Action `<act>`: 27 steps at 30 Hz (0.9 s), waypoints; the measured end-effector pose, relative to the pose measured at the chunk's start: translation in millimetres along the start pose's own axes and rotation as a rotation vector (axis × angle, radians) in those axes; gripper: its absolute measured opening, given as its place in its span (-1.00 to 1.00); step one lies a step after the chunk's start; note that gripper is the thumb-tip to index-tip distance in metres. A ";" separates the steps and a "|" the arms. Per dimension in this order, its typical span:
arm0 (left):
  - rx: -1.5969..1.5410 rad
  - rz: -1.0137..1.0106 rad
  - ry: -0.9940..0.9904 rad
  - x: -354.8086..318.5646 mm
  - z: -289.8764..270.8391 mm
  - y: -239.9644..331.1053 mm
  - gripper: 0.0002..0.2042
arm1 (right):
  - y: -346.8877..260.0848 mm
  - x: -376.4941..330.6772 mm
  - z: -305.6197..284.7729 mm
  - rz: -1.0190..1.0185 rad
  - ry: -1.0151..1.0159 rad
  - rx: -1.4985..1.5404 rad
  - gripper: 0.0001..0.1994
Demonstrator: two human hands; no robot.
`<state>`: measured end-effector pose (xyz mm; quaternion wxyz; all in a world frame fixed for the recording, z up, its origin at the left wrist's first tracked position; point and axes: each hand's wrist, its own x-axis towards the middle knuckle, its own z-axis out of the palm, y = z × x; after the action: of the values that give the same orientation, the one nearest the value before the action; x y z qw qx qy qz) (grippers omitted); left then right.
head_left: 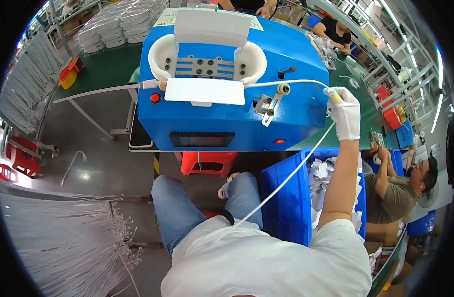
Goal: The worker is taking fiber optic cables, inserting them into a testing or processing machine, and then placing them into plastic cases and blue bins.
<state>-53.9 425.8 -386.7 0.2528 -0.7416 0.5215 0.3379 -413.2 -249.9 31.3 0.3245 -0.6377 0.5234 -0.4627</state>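
My right hand (346, 115), in a white glove with a bare fingertip, is closed on a white cable (289, 81) at the right side of a blue machine (298, 54). From the hand, the cable runs left across the machine's front to a plug end (149, 84). Its other length hangs down slantwise to my lap. A white rectangular label or card (204, 92) lies over the cable between two rounded white guides (255, 63). Behind them stands a second white panel (212, 28). My left hand is not in view.
A blue bin (286, 208) of white paper scraps stands below my right arm. Bundled white cables (63, 242) hang at the left. Stacked clear trays (120, 24) sit on the green table (105, 69). A co-worker (395, 193) is close on the right; others work farther back.
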 end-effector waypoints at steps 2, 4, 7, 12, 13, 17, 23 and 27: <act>-0.061 -0.057 0.037 -4.4 28.6 3.4 -0.50 | -4.3 -2.1 -2.1 0.009 0.015 -0.001 -0.85; -0.118 -0.121 0.072 -6.6 46.4 6.1 -0.55 | -1.4 4.2 -6.5 -0.072 0.027 0.019 -0.86; -0.187 -0.167 0.110 0.2 -101.0 41.0 -0.61 | -0.5 5.7 -7.2 -0.123 0.019 0.090 -0.87; -1.051 0.805 -0.257 -112.4 -449.6 73.8 -0.79 | -10.7 -4.2 -23.2 -0.115 0.036 0.099 -0.88; -1.179 1.346 -0.365 -105.4 -462.3 77.5 -0.79 | -12.1 -4.2 -18.6 -0.120 -0.014 0.118 -0.88; -1.412 0.718 -0.318 -57.0 -456.9 78.1 -0.62 | -10.6 -18.6 -36.8 -0.067 -0.031 0.034 -0.86; -0.375 0.080 0.136 -7.3 -390.6 103.5 -0.64 | -9.9 -25.6 -42.1 -0.022 -0.112 0.023 -0.86; -0.299 -0.178 0.229 3.0 -355.5 55.5 -0.62 | 3.4 -28.5 -59.8 0.024 -0.172 0.047 -0.85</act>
<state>-21.1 147.2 -161.4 0.1079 -0.8477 0.4232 0.3011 -470.8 -219.0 42.7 0.3888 -0.6609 0.4902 -0.4144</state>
